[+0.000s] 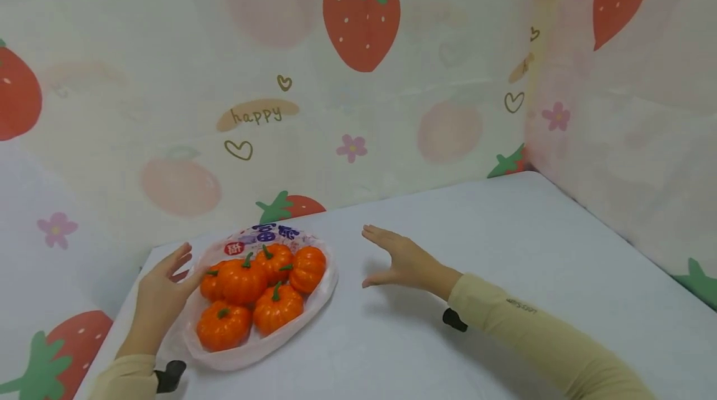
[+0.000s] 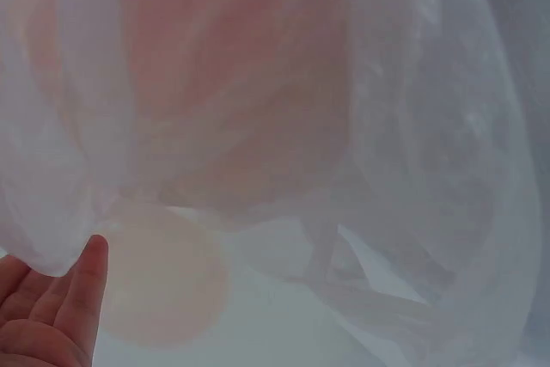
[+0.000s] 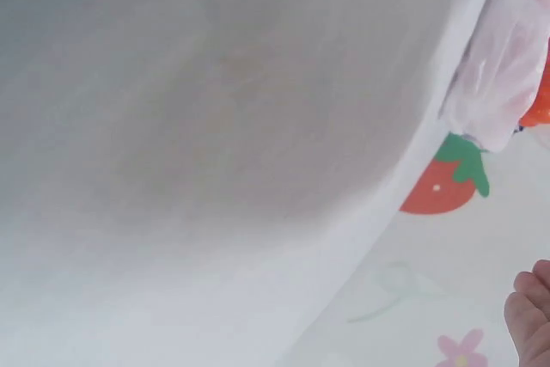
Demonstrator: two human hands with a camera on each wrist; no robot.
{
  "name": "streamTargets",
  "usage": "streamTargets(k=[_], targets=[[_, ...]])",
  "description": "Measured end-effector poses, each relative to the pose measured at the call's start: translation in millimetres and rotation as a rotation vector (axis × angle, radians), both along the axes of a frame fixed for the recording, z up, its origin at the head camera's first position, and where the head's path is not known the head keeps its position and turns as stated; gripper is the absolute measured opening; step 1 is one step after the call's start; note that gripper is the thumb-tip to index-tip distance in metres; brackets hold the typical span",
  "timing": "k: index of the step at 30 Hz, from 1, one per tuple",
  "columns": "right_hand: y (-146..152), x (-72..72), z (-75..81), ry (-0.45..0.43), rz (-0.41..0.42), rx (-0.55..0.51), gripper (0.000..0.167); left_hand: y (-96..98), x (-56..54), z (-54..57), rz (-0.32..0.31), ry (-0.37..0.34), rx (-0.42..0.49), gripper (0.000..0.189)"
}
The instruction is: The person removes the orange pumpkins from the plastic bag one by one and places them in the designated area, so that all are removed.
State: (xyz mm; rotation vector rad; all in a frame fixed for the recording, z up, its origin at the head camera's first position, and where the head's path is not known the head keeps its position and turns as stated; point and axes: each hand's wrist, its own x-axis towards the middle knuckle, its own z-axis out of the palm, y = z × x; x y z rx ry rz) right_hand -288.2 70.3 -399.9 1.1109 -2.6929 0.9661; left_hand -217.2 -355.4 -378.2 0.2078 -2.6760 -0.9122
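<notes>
Several small orange pumpkins (image 1: pixel 243 282) with green stems lie in an opened white plastic bag (image 1: pixel 235 359) with blue and red print, on the left part of the table. Beside the bag's left rim is my left hand (image 1: pixel 159 297), its fingers extended and its thumb toward the pumpkins. In the left wrist view, the fingertips (image 2: pixel 96 255) are right by the thin plastic; whether they touch it I cannot tell. My right hand (image 1: pixel 406 263) hovers to the right of the bag, thumb and fingers spread apart, holding nothing.
The white table (image 1: pixel 448 219) reaches back to a wall covering (image 1: pixel 381 107) printed with strawberries, hearts and flowers. Another printed covering (image 1: pixel 627 139) runs along the table's right edge. Dark straps show below both wrists.
</notes>
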Motion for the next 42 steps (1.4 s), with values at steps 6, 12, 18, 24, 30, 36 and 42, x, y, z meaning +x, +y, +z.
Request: streamTargets(k=[6,12,18,24,30,36,42], targets=[[-15.7,-3.8,0.2,0.009,0.009,-0.023,0.092,2.0,3.4,1.3,0.021,-0.005,0.011,0.078],[-29.4,-4.4,3.4,0.002,-0.006,-0.029,0.089,4.5,5.1,0.9,0.058,-0.011,0.052,0.072],[-45.4,-6.6,5.5,-0.02,0.012,-0.062,0.084,8.2,3.7,-5.0,0.105,-0.024,0.133,0.064],[-60.2,-8.7,3.8,-0.066,-0.002,-0.104,0.079,8.1,6.7,-10.1,0.151,-0.054,0.192,0.064],[-72.7,-9.6,4.1,-0.119,-0.027,-0.123,0.08,11.0,7.7,-13.8,0.188,-0.045,0.241,0.06],[-84.1,-7.8,3.1,-0.167,-0.025,-0.108,0.081,12.8,7.2,-20.1,0.235,-0.036,0.295,0.06],[-94.2,-6.1,1.4,-0.172,-0.024,-0.073,0.082,14.9,8.4,-21.9,0.269,-0.025,0.295,0.055]])
